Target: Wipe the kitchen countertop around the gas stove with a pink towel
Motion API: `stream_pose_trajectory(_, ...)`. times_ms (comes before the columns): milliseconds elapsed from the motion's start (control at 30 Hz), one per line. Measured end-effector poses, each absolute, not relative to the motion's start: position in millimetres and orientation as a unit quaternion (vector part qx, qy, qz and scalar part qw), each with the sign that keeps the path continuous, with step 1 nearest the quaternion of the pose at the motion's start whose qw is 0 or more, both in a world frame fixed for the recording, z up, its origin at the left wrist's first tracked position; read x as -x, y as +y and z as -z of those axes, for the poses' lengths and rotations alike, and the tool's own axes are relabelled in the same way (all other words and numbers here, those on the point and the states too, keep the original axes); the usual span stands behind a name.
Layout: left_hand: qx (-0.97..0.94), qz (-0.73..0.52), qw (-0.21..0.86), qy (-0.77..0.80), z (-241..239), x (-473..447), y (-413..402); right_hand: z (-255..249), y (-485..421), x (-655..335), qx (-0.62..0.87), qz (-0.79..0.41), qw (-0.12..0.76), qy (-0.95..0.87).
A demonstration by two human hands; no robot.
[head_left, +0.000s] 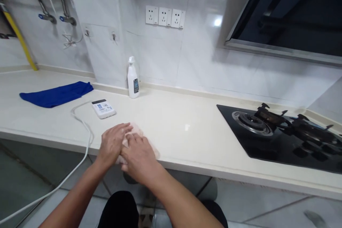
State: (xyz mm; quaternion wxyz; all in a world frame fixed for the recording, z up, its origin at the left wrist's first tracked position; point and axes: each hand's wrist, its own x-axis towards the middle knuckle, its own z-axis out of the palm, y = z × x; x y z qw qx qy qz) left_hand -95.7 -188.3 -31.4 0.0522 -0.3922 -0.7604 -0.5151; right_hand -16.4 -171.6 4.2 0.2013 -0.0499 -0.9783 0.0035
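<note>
A pale pinkish cloth [136, 128] lies bunched at the front edge of the cream countertop [184, 139]. My left hand [113, 142] is closed on its left side, fingers pointing to the right. Right beside it, my right hand [140, 155] grips the same cloth with curled fingers, and the two hands touch. Much of the cloth is hidden under them. Just behind my left hand sits a white power bank-like device [104, 109] with printed codes and a white cable [88, 139] running over the counter edge.
A white spray bottle [133, 78] stands against the back wall. A blue cloth [57, 94] lies at the left. On the right is a black gas stove [240, 139], below a dark range hood [294, 17]. Wall sockets [165, 17] are above the counter.
</note>
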Motion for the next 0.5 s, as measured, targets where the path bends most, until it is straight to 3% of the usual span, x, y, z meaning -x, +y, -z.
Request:
stream_pose_trajectory(133, 0.465, 0.458, 0.062, -0.755, 43.2, 64.6, -186.6, 6.1, -152.4, -42.1, 0.077, -0.020, 0.209, -0.975)
stream_pose_trajectory(267, 0.635, 0.415, 0.012, -0.651, 31.8, 47.3, -188.3, 29.1, -122.1, -115.9, 0.123, -0.022, 0.269, -0.955)
stream_pose_trajectory(367, 0.724, 0.371, -0.026, -0.581, 21.4, 0.0, -166.7, 46.0, -100.6, -175.3, 0.159, -0.002, 0.323, -0.933)
stream_pose_trajectory(500, 0.787, 0.307, -0.094, -0.527, 9.5, -76.0, -124.3, 61.0, -75.5, -248.8, 0.243, 0.046, 0.315, -0.916)
